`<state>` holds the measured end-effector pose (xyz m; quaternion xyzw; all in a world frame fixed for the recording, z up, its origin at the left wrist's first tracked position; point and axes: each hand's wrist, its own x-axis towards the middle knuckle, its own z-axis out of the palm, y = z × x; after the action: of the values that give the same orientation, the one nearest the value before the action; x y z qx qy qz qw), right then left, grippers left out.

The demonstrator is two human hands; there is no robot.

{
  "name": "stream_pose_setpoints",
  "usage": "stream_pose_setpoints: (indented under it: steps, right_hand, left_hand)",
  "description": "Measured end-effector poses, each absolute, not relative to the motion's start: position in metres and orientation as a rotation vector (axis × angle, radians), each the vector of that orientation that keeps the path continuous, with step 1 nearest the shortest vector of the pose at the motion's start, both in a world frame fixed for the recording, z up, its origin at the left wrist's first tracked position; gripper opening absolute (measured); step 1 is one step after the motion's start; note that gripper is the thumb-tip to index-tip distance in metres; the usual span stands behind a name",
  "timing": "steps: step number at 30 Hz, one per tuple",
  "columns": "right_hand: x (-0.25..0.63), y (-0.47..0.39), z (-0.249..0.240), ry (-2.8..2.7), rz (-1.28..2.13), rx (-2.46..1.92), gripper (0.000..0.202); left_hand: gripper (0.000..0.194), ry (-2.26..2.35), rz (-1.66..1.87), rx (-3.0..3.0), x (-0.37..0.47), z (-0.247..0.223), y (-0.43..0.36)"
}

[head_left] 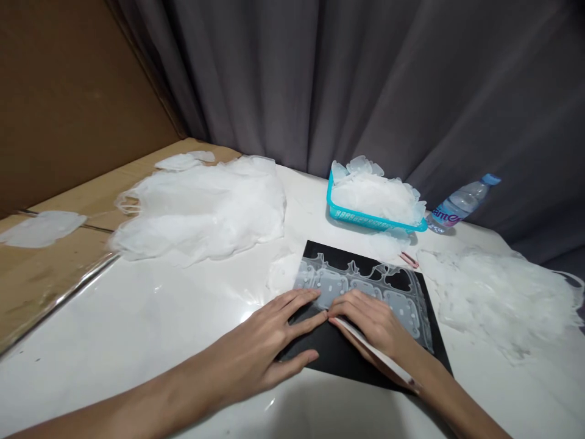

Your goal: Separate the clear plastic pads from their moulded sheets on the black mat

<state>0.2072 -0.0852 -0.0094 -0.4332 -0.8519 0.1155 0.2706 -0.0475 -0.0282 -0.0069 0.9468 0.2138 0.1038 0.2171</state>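
Observation:
A black mat (347, 360) lies on the white table, with a translucent moulded sheet (365, 286) of rounded rectangular pieces on it. My left hand (283, 335) rests flat with its fingers spread, fingertips pressing the sheet's near left edge. My right hand (365, 320) is closed on a slim, pale pinkish tool (379, 356). Its tip meets the sheet's near edge, close to my left index and middle fingertips. The tool's exact kind cannot be made out. The part of the sheet under my fingers is hidden.
A turquoise basket (375, 221) heaped with translucent pieces stands behind the mat. To its right is a water bottle (461, 204). Clear sheets are piled at left (205, 207) and translucent scraps at right (507, 299). A small pink item (409, 260) lies by the mat's far edge.

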Motion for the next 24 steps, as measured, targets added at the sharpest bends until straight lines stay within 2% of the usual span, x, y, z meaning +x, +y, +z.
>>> stream_pose_setpoints:
  steps: [11,24]
  right_hand:
    - [0.219,-0.09,0.003,-2.133,0.716,-1.346,0.007]
    - [0.21,-0.088,-0.003,-2.208,0.566,-1.27,0.01]
  left_hand:
    - [0.054,0.629,0.226,2.6,-0.047,-0.004,-0.027]
    - [0.056,0.631,0.195,2.644,-0.047,0.0,-0.029]
